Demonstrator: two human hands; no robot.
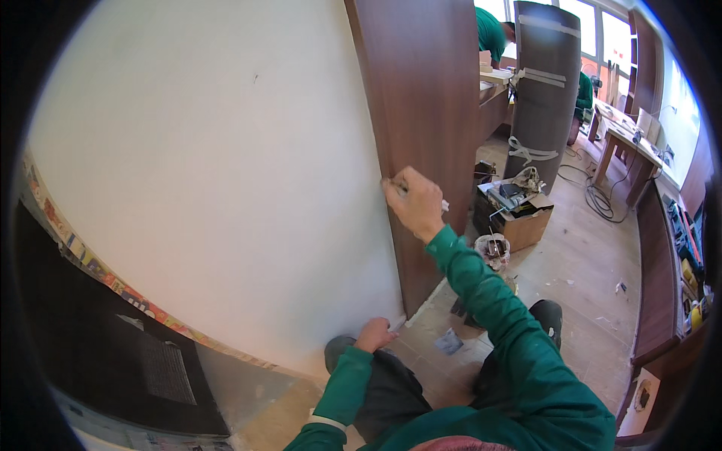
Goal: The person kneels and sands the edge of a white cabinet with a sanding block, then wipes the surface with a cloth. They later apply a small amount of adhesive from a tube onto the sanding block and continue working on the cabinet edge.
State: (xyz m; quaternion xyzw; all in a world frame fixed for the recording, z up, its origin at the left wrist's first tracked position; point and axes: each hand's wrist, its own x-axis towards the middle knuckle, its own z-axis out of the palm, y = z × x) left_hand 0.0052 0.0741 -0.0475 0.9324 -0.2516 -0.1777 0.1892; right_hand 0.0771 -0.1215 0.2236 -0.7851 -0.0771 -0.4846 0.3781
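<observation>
My right hand [414,200] is raised at the seam between a white wall [226,128] and a tall brown wood panel [406,98], fingers curled. A small pale item shows beside the hand, too small to name. Low down, my left hand [374,333] is closed near the white wall's bottom corner, by my bent knee, with a thin pale piece at its fingertips that I cannot make out.
A grey wrapped roll [543,98] stands behind a cardboard box of tools [524,224]. Co-workers in green [489,34] are at back tables [624,139]. Cables [598,199] lie on the floor. A dark panel [113,338] is at left, shelves with tools [684,255] at right.
</observation>
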